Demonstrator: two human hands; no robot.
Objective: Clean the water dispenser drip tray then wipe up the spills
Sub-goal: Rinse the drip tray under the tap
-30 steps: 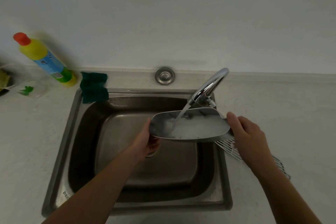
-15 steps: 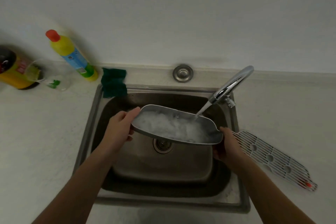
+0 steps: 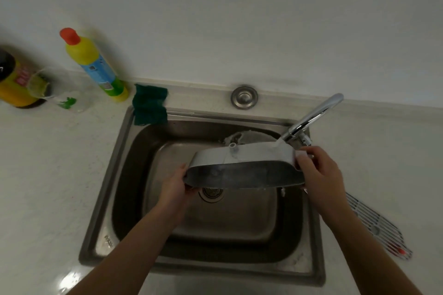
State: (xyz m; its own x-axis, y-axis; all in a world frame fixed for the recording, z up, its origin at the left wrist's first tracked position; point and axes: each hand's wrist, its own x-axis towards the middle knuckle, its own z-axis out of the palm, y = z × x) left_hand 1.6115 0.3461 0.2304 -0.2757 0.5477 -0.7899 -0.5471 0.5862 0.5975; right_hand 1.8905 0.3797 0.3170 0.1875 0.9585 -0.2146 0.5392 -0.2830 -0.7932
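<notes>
The grey drip tray [image 3: 242, 165] is held over the steel sink [image 3: 105, 199], tipped up so its open side faces me and its underside faces up. My left hand [image 3: 175, 187] grips its left end and my right hand [image 3: 318, 175] grips its right end. Water runs from the chrome tap [image 3: 311, 117] onto the tray's upper right edge. A few drops hang from the tray's lower rim. The tray's metal grille [image 3: 376, 223] lies flat on the counter to the right of the sink.
A green scouring cloth [image 3: 149, 105] hangs over the sink's back left corner. Behind it stand a yellow detergent bottle [image 3: 93, 64] with a red cap, a clear glass [image 3: 48, 88] and a dark-capped yellow bottle [image 3: 12, 79]. The drain [image 3: 212, 193] lies below the tray.
The tray was level and full of foamy water under the tap. It has since been tipped towards me, emptied into the sink, and shifted slightly right. My view moved left.
</notes>
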